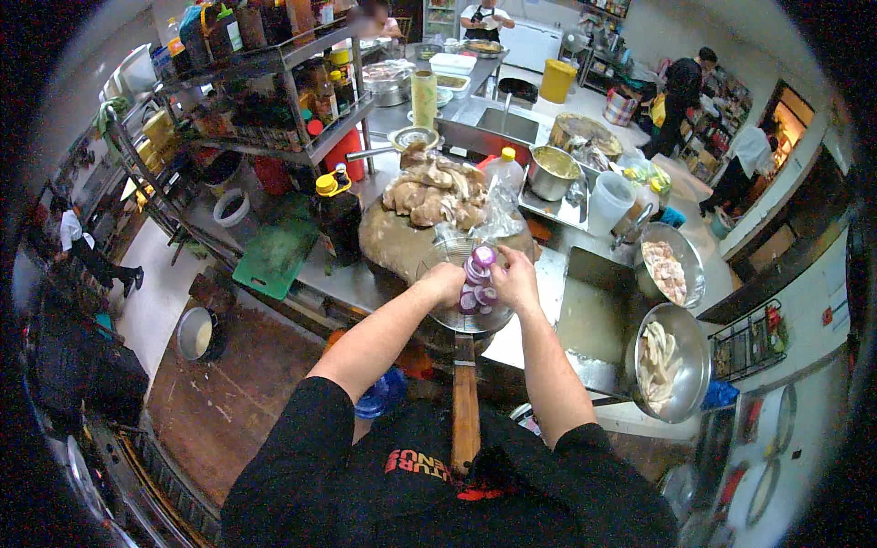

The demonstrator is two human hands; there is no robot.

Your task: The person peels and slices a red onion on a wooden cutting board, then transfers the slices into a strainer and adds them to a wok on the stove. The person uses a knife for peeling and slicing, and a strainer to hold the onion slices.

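Note:
Sliced red onion (477, 279) lies in a wire-mesh skimmer (490, 320), with its wooden handle (465, 411) pointing back at my body. At the right side of the onion, my right hand (519, 275) has its thumb and fingers on a purple piece. My left hand (444, 283) is curled in close against the left side of the slices; whether it grips any is hidden. Under the skimmer is a thick round chopping block (390, 240). A heap of cooked-looking meat pieces (435, 192) rests on its far part, beside a clear plastic bag (502, 214).
To the left lie a green cutting board (277, 246) and a dark jug with a yellow cap (337, 219). At right are a sink basin (589, 301) and two metal bowls of pale food, one the lower bowl (693, 370). A bottle shelf (253, 65) stands left; several people work farther off.

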